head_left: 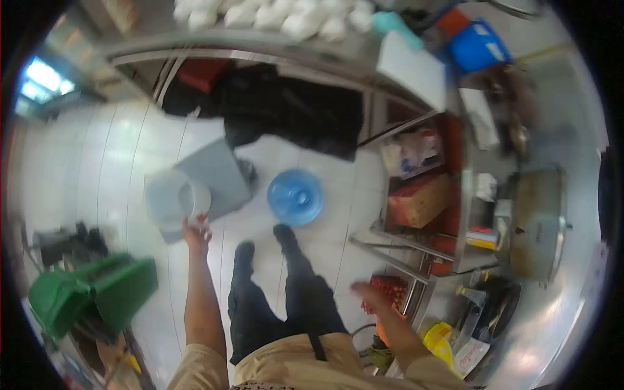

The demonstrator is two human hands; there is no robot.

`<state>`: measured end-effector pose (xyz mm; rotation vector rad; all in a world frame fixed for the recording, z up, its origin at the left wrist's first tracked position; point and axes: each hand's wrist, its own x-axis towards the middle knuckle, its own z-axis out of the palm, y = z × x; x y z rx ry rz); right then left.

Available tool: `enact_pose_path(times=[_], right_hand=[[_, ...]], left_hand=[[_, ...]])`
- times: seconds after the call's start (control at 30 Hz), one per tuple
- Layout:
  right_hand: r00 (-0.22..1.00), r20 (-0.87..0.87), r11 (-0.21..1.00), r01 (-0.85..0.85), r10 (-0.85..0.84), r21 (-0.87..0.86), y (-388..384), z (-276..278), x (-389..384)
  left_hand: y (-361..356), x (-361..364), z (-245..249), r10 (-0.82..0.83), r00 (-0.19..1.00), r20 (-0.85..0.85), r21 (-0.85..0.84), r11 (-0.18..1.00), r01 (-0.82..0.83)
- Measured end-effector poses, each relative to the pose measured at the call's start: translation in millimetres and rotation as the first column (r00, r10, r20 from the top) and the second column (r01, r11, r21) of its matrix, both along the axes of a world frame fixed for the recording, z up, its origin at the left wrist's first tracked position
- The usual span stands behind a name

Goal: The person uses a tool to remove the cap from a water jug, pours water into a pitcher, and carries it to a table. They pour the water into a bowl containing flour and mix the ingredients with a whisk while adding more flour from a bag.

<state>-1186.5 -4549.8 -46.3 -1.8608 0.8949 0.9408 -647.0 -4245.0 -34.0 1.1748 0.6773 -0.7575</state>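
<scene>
My left hand (197, 232) is closed on the near rim of a pale, translucent round container (194, 199), which is over a grey box-like object (224, 175) on the floor. What lies inside the container is too blurred to tell. My right hand (367, 294) is held out at the right of my body, blurred, with its fingers at least partly stretched and nothing visible in them. It is nearest to a red mesh-like bundle (392, 290). A blue round basin (295, 197) sits on the tiled floor just beyond my feet.
A green bin (123, 296) stands at the left. Metal shelving with a cardboard box (422, 200) runs along the right, near a blue bucket (480, 47). Black cloth (305, 110) hangs below the far table, which bears white lumps (286, 16).
</scene>
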Motion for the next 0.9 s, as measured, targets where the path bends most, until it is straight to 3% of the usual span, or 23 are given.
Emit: enact_pose_path(times=[0.03,0.07,0.1,0.13,0.17,0.2,0.23,0.3,0.37,0.4,0.47,0.57,0.63,0.7,0.73,0.77,0.8,0.87,0.9], right_hand=[[0.999,-0.011,0.999,-0.033,0.034,0.038,-42.5,-22.4,19.3],[0.954,0.014,0.953,-0.300,0.300,-0.036,-89.9,-71.2,36.7],[0.867,0.113,0.870,-0.466,0.486,-0.164,-129.9,-75.6,82.1],[0.970,0.017,0.939,-0.229,0.241,-0.256,-133.3,-20.1,172.2],[0.984,0.055,0.949,-0.145,0.167,-0.281,-153.7,-37.9,204.3],[0.982,0.051,0.968,-0.170,0.181,-0.182,-174.2,-57.2,245.2],[0.899,0.058,0.872,-0.404,0.435,-0.276,-180.7,-68.7,285.4],[0.707,0.213,0.711,-0.544,0.675,-0.446,-168.4,-76.5,344.2],[0.514,0.236,0.566,-0.737,0.824,-0.369,-150.7,-72.6,394.6],[0.492,0.238,0.547,-0.762,0.837,-0.348,-142.0,-76.8,411.8],[0.162,0.270,0.267,-0.870,0.949,-0.415,-124.6,-86.6,430.3],[0.023,0.314,0.141,-0.922,0.949,-0.360,-105.5,-90.8,451.8],[-0.002,0.357,0.127,-0.933,0.934,-0.337,-100.8,-95.9,454.2],[-0.028,0.397,0.106,-0.944,0.918,-0.312,-94.5,-100.7,453.6],[0.028,0.389,0.147,-0.949,0.921,-0.278,-90.4,-102.1,450.8],[0.079,0.379,0.184,-0.951,0.922,-0.250,-84.2,-104.4,446.8],[0.053,0.375,0.153,-0.958,0.925,-0.242,-76.7,-105.3,441.2],[0.113,0.357,0.216,-0.941,0.927,-0.262,-58.9,-107.0,435.3],[0.085,0.355,0.184,-0.950,0.931,-0.253,-44.4,-110.0,433.7]], left_hand=[[-2.6,-2.4,-0.2,0.056,0.998,0.013,-0.062,0.997,-0.055],[-9.0,-2.4,6.1,0.074,0.997,-0.009,-0.123,0.990,-0.075],[-9.1,-4.6,15.1,0.099,0.995,-0.028,-0.189,0.977,-0.103],[-3.0,-14.8,17.9,0.151,0.987,-0.052,-0.154,0.976,-0.157],[5.1,-25.6,22.1,0.166,0.986,-0.025,-0.182,0.969,-0.167],[10.7,-36.3,28.6,0.175,0.984,0.011,-0.215,0.962,-0.169],[12.8,-51.1,39.9,0.210,0.978,0.004,-0.194,0.959,-0.205],[18.7,-108.0,67.5,0.317,0.948,-0.026,-0.056,0.946,-0.318],[28.6,-162.1,76.1,0.427,0.904,-0.001,0.235,0.879,-0.415],[40.7,-190.8,74.2,0.426,0.905,0.004,0.294,0.864,-0.408],[64.6,-236.7,64.5,0.443,0.896,-0.015,0.369,0.836,-0.407],[100.0,-280.9,22.8,0.386,0.911,-0.145,0.331,0.887,-0.323],[117.8,-307.8,-25.4,0.085,0.990,-0.113,0.323,0.946,-0.044],[123.9,-320.2,-72.3,0.083,0.977,-0.195,0.329,0.944,-0.014],[125.9,-322.0,-94.6,0.061,0.978,-0.198,0.305,0.952,0.002],[125.9,-323.7,-117.2,0.158,0.946,-0.282,0.307,0.949,-0.067],[127.7,-324.7,-139.2,0.183,0.925,-0.332,0.302,0.950,-0.080],[136.4,-334.9,-184.8,0.225,0.904,-0.363,0.251,0.958,-0.137],[139.6,-340.1,-205.2,0.255,0.893,-0.372,0.252,0.953,-0.167]])
